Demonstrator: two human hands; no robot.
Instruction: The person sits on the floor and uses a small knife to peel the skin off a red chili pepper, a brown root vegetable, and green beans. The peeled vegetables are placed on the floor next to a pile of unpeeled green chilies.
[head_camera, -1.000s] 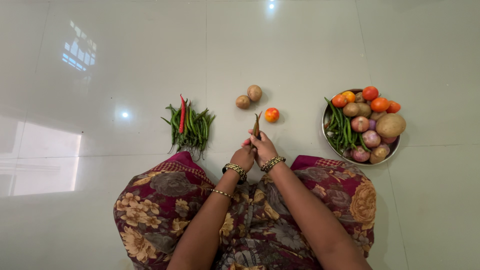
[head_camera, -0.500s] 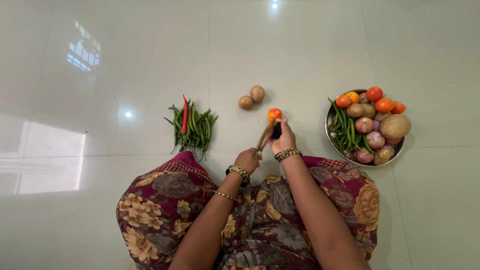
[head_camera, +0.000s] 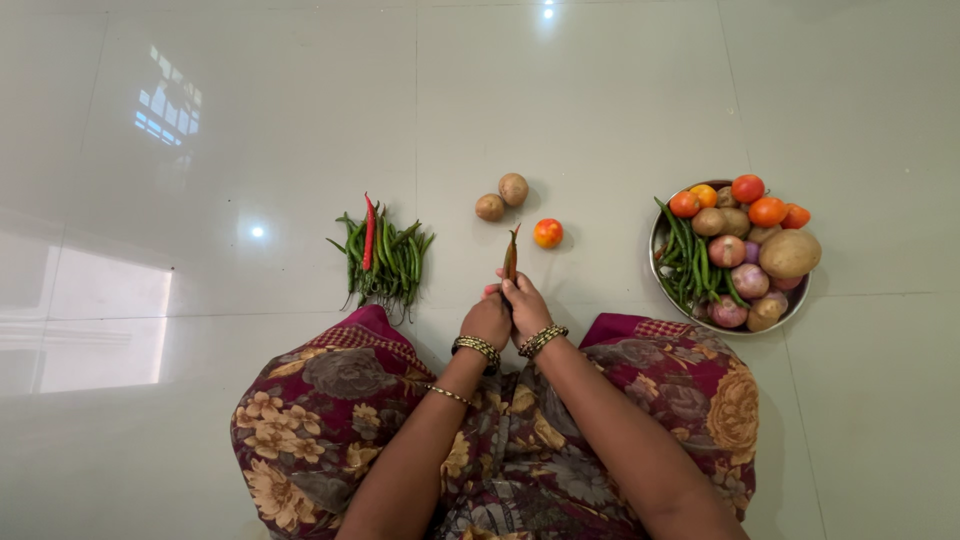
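My left hand (head_camera: 486, 320) and my right hand (head_camera: 524, 300) are pressed together in front of my lap, both closed around the lower end of a long greenish-brown chilli pepper (head_camera: 512, 250). Its tip points up and away from me, toward a lone orange-red tomato (head_camera: 547, 232) on the floor. Two small potatoes (head_camera: 502, 197) lie just beyond the tomato, to its left. Whatever else sits inside my right fist is hidden.
A heap of green chillies with one red chilli (head_camera: 383, 256) lies on the floor to the left. A round metal plate (head_camera: 655, 250) at the right holds tomatoes, potatoes, onions and green chillies. My floral-clothed knees (head_camera: 320, 400) fill the foreground on glossy white tiles.
Half a second ago my right hand was stretched out toward the tomato with a small dark object in it. It has pulled back beside my left hand, and the chilli stands upright again.
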